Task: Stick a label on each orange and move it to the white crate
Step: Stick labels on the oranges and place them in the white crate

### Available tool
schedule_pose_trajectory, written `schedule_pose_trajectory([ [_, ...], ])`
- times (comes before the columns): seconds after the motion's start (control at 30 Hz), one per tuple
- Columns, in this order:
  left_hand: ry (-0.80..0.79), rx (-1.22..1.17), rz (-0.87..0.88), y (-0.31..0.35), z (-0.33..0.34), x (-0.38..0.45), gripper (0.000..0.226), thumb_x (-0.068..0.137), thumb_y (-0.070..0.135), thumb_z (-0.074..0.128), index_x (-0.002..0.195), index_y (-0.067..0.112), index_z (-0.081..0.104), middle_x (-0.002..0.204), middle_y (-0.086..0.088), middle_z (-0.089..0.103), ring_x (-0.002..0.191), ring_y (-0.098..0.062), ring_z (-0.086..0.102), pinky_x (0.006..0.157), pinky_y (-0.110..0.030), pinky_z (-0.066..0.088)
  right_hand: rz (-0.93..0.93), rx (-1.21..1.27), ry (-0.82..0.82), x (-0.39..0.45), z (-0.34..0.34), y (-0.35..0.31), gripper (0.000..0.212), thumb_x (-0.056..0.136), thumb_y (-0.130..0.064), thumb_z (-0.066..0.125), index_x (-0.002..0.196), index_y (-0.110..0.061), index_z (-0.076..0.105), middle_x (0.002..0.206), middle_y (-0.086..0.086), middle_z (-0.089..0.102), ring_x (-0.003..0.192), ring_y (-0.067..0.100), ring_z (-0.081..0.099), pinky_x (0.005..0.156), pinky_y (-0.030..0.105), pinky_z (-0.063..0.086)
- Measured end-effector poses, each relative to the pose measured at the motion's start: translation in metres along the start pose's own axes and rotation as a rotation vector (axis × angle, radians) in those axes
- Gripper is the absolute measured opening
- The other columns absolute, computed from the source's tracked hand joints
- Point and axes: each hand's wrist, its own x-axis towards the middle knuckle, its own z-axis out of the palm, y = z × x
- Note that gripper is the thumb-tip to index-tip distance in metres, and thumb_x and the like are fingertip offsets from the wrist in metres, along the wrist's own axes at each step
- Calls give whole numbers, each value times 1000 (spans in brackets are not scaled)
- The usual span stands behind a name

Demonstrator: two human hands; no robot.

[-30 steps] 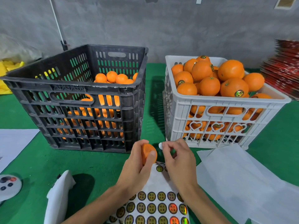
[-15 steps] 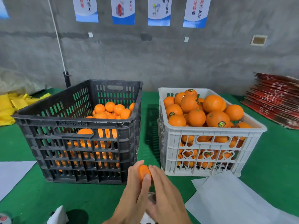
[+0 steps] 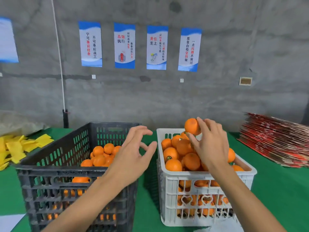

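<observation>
My right hand (image 3: 211, 144) holds a small orange (image 3: 191, 126) in its fingertips above the heaped white crate (image 3: 207, 176). The crate is piled with oranges (image 3: 180, 153), some showing round labels. My left hand (image 3: 133, 153) hovers with its fingers spread and holds nothing, above the right side of the black crate (image 3: 55, 171). That crate holds a lower layer of oranges (image 3: 102, 156). The label sheet is out of view.
Both crates stand side by side on a green table (image 3: 280, 186). Yellow foam nets (image 3: 20, 146) lie at the far left. A stack of red flat cartons (image 3: 275, 139) sits at the right. White paper (image 3: 10, 221) lies at the bottom left corner. A grey wall with posters is behind.
The view tilted up. My right hand carried the orange from in front of the crates up over the white crate. My left hand let go and moved above the black crate.
</observation>
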Motion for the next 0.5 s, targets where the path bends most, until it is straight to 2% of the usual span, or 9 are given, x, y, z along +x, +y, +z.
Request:
schedule_pose_trajectory([
  [0.1, 30, 122, -110, -37, -15, 21, 22, 98, 50, 54, 118, 40, 54, 119, 26, 49, 81, 5, 66, 69, -26, 49, -18, -30, -110, 7, 8, -8, 59, 91, -60, 64, 138, -23, 63, 144, 6, 55, 131, 30, 49, 105, 45, 41],
  [0.17, 10, 209, -264, -71, -23, 34, 15, 101, 37, 57, 115, 30, 58, 103, 15, 59, 70, 2, 64, 73, -35, 49, -63, 64, -97, 1, 16, -29, 56, 87, -62, 68, 126, -22, 72, 137, 5, 62, 126, 28, 56, 103, 45, 45],
  [0.2, -39, 265, -339, -88, -27, 40, 13, 102, 31, 57, 114, 26, 60, 104, 7, 65, 76, -3, 66, 78, -37, 51, -81, 121, -101, -3, 20, -43, 56, 85, -63, 69, 122, -22, 75, 133, 4, 65, 123, 27, 58, 102, 45, 46],
  [0.27, -260, 384, -489, -115, -32, 51, 19, 102, 24, 55, 120, 22, 61, 114, -4, 69, 100, -21, 66, 88, -36, 51, -119, 195, -144, -9, 31, -75, 60, 83, -70, 66, 121, -24, 75, 130, 0, 67, 121, 23, 60, 102, 40, 46],
  [0.33, -627, 532, -597, -127, -32, 57, 32, 99, 26, 57, 131, 27, 57, 122, -8, 64, 99, -24, 62, 85, -35, 51, -131, 263, -211, -15, 43, -103, 66, 82, -77, 61, 125, -28, 73, 130, -5, 67, 122, 18, 58, 104, 35, 44],
  [0.4, -992, 737, -634, -125, -29, 61, 51, 92, 33, 56, 141, 39, 50, 133, -4, 55, 106, -25, 58, 92, -43, 54, -134, 323, -267, -18, 57, -123, 69, 82, -81, 56, 127, -31, 71, 129, -9, 66, 122, 14, 56, 103, 31, 44],
  [0.47, -1177, 837, -710, -123, -23, 68, 65, 81, 42, 57, 145, 39, 47, 141, -1, 52, 112, -26, 59, 94, -47, 56, -131, 366, -317, -16, 71, -136, 71, 82, -83, 53, 129, -33, 69, 130, -11, 66, 121, 13, 55, 101, 30, 45],
  [0.5, -1217, 861, -747, -123, -19, 74, 69, 80, 47, 62, 146, 35, 48, 143, -2, 54, 107, -24, 62, 90, -44, 56, -122, 388, -345, -15, 78, -139, 71, 83, -83, 51, 131, -33, 67, 132, -11, 65, 122, 13, 54, 101, 31, 46],
])
